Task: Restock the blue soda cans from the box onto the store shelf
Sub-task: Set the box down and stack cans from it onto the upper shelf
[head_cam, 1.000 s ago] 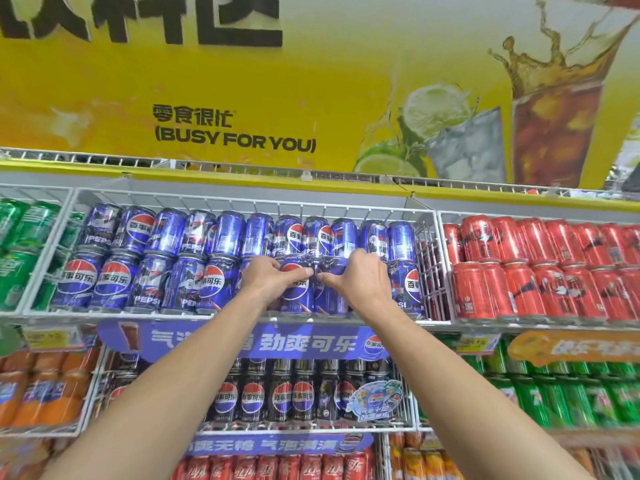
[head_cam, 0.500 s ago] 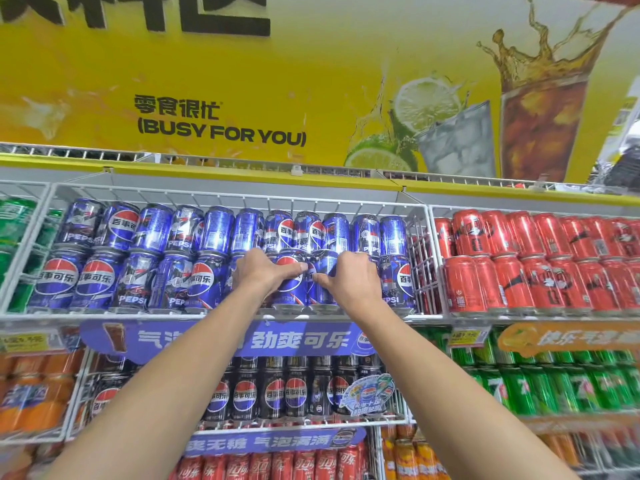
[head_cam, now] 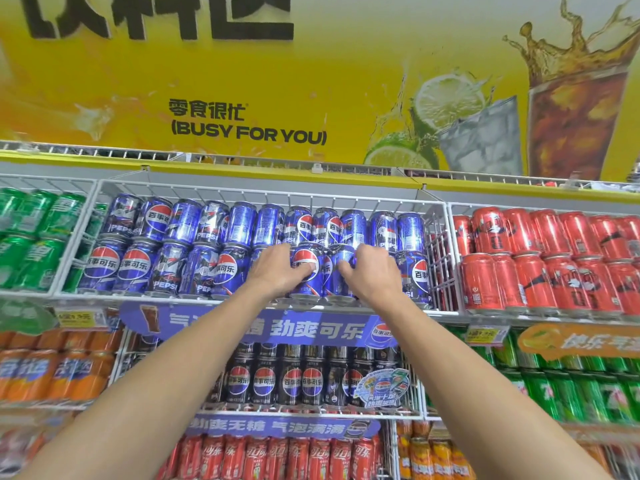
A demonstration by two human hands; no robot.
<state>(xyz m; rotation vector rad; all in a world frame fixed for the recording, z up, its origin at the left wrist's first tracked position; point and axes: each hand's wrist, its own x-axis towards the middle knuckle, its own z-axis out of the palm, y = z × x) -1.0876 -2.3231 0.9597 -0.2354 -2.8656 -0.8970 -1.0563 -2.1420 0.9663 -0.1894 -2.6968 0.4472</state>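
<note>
Blue soda cans fill a white wire shelf bay in two stacked rows. My left hand curls around the left side of a blue can in the lower row, thumb across its front. My right hand holds the neighbouring blue can from its right side. Both cans stand upright at the shelf's front edge, side by side and touching. The box is out of view.
Green cans fill the bay to the left and red cans the bay to the right. Black cans sit on the shelf below, behind a blue price banner. A yellow sign hangs above.
My hands have drawn slightly apart, so more of the two cans' fronts shows between them. Both stay on the lower row at the shelf front.
</note>
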